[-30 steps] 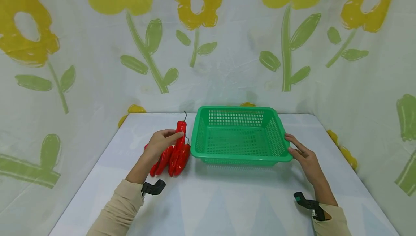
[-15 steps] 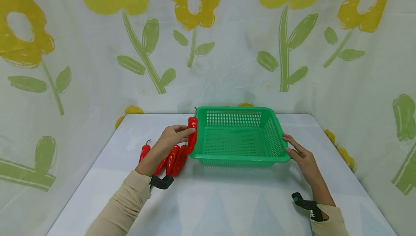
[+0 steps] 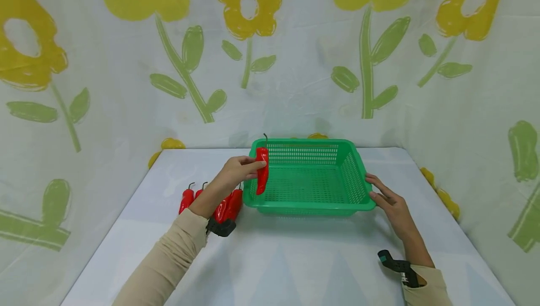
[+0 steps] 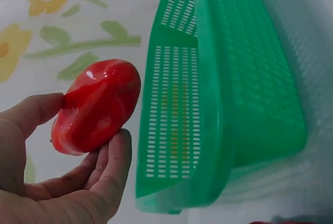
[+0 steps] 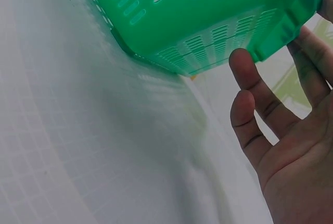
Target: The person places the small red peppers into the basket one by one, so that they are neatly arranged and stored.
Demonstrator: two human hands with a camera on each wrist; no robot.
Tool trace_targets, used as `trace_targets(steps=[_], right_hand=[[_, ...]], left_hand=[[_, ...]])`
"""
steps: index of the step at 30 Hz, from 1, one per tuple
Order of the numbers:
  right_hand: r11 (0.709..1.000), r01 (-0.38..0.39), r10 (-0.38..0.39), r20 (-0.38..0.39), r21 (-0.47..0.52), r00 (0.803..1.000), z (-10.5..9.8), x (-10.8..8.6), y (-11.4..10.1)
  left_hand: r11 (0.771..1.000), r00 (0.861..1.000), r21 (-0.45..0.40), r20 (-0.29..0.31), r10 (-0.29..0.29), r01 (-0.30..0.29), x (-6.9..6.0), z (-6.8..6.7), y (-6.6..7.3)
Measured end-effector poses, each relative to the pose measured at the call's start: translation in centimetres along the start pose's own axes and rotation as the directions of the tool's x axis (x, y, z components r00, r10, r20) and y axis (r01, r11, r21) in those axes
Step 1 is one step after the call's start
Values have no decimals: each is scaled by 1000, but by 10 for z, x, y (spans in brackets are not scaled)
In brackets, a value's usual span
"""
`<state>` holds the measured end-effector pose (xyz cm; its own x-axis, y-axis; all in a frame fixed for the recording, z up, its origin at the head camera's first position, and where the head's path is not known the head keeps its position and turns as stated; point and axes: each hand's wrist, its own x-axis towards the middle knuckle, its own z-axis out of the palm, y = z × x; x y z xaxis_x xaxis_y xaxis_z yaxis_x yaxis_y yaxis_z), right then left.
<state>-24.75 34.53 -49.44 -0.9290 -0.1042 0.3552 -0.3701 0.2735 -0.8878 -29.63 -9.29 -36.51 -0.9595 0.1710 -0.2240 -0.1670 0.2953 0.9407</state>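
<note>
Pinching pepper (image 3: 263, 178) with left hand (image 3: 239, 170), parted pepper-wide, at nine o'clock of basket (image 3: 312, 184); gripping rim (image 3: 314, 205) at three with right hand (image 3: 392, 203)

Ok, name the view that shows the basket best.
The head view: nearly the whole basket, rim and inside, shows, with the left hand and held pepper covering some. The left wrist view cuts it off at the top; the right wrist view shows only part, mainly outside.

No legible text or numbers.
</note>
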Motion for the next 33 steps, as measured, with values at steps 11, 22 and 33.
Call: trace_targets(steps=[11, 22, 33], right_hand=[[1000, -23, 23, 4, 1, 1000, 2, 1, 3], [1000, -17, 17, 5, 4, 1000, 3, 1, -2], [1000, -13, 13, -2, -14, 1000, 1, -1, -1]], left_hand=[[997, 999, -79, 46, 17, -13, 16, 15, 3], [995, 995, -99, 97, 24, -14, 24, 35, 20], [988, 983, -152, 182, -9, 37, 40, 55, 37]])
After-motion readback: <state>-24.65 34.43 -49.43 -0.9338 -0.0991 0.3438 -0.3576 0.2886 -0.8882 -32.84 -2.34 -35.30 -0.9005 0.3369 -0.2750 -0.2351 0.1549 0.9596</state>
